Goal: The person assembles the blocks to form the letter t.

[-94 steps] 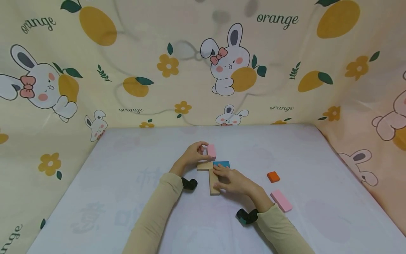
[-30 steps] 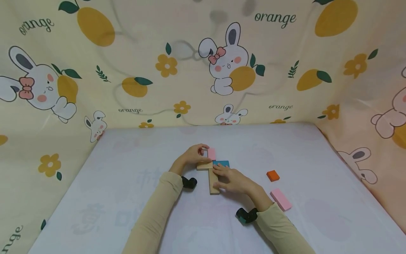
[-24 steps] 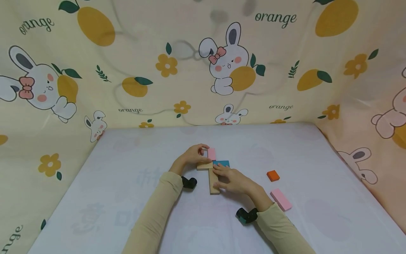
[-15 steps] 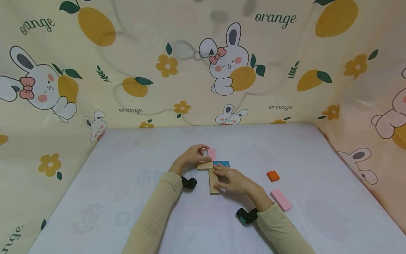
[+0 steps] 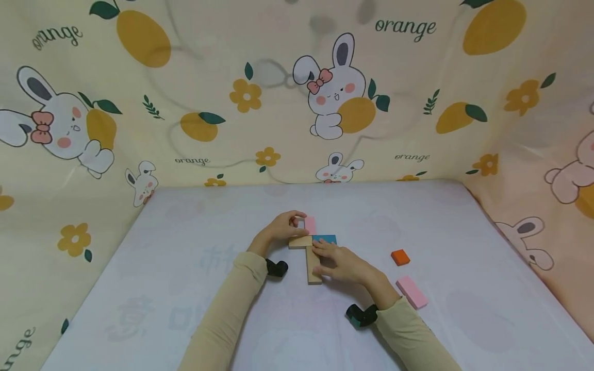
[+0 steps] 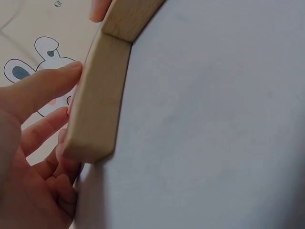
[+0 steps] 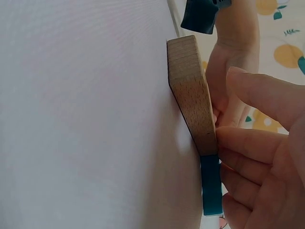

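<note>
Flat on the table, a natural wood block lies crosswise beside a blue block, and a longer wooden block runs from their junction toward me. Just behind them lies a pink block, its near end against that row. My left hand pinches this pink block between thumb and forefinger; in the left wrist view, the wood block mostly hides it. The fingers of my right hand lie loosely extended over the blue block and the long wooden one. Beside those fingers, the right wrist view shows the blue block edge-on.
To the right on the white table are an orange block and a second pink block, the latter near my right sleeve. A patterned cloth rises behind the table and at both sides.
Over the last three seconds, my left hand has drawn the pink block slightly toward me, closing its gap to the wood and blue blocks. My right hand has stayed in place.
</note>
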A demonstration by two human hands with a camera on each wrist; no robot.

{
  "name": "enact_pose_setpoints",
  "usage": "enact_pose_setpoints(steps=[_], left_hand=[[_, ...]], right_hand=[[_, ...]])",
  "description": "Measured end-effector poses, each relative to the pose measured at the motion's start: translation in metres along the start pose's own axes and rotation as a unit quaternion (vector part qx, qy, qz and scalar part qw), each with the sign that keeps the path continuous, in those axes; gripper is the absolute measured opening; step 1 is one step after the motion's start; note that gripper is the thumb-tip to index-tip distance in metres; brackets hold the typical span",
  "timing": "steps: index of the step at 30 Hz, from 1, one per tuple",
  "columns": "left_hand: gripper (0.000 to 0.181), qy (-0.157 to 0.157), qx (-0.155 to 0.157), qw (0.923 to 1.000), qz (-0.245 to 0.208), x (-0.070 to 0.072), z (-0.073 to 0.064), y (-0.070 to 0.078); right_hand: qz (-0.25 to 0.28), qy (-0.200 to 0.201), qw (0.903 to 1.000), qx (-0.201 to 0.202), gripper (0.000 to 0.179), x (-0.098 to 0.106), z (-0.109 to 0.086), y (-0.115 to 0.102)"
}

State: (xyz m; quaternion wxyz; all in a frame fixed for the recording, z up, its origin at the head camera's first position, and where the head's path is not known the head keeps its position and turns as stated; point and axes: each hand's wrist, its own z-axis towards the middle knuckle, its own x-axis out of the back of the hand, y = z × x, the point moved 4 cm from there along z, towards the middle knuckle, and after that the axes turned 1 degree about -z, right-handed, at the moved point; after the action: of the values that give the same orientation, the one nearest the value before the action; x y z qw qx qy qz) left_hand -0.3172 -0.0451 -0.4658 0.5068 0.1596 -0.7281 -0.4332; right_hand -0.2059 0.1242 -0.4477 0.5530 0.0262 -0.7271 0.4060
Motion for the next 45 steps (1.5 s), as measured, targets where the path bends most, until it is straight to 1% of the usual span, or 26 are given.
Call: enact_pose_setpoints(steps=[7, 12, 17, 20, 24, 26, 29, 32, 35, 40, 45], left_hand=[[0.052, 0.005, 0.003, 1.0000, 0.006, -0.002, -0.001, 0.001], [0.051, 0.009, -0.004, 0.9999, 0.014, -0.002, -0.002, 0.002], [0.055, 0.016, -0.010, 0.9997, 0.017, -0.002, -0.004, 0.004], [0.054, 0.029, -0.017, 0.9993, 0.019, -0.002, -0.006, 0.005], [0.046, 0.060, -0.041, 0.9970, 0.028, -0.001, -0.011, 0.007], [0.043, 0.073, -0.053, 0.9955, 0.030, -0.001, -0.015, 0.008], [0.040, 0.085, -0.062, 0.9939, 0.032, -0.001, -0.023, 0.011], [0.039, 0.087, -0.064, 0.9933, 0.041, 0.000, -0.033, 0.016], [0.037, 0.085, -0.075, 0.9920, 0.055, -0.001, -0.043, 0.023], [0.036, 0.073, -0.095, 0.9877, 0.100, -0.008, -0.059, 0.035], [0.037, 0.059, -0.115, 0.9774, 0.168, -0.021, -0.073, 0.042]], right_hand=[[0.006, -0.002, 1.0000, -0.005, 0.061, -0.001, 0.001, -0.001], [0.010, -0.005, 0.9999, -0.008, 0.061, 0.000, 0.001, -0.001], [-0.002, -0.004, 1.0000, -0.009, 0.061, 0.001, 0.001, 0.000], [-0.005, -0.007, 0.9999, -0.011, 0.061, 0.000, 0.002, 0.001], [-0.009, -0.006, 0.9999, -0.014, 0.061, 0.000, 0.001, 0.000], [-0.010, -0.004, 0.9998, -0.014, 0.062, 0.000, 0.001, -0.001], [-0.009, -0.004, 0.9998, -0.018, 0.061, 0.001, 0.001, -0.002], [-0.016, -0.001, 0.9998, -0.015, 0.061, 0.002, 0.001, -0.003], [-0.016, 0.004, 0.9998, -0.013, 0.061, 0.003, 0.000, -0.004], [-0.011, 0.012, 0.9999, -0.005, 0.062, 0.005, -0.003, -0.005], [-0.009, 0.014, 0.9999, 0.002, 0.060, 0.006, -0.002, -0.005]])
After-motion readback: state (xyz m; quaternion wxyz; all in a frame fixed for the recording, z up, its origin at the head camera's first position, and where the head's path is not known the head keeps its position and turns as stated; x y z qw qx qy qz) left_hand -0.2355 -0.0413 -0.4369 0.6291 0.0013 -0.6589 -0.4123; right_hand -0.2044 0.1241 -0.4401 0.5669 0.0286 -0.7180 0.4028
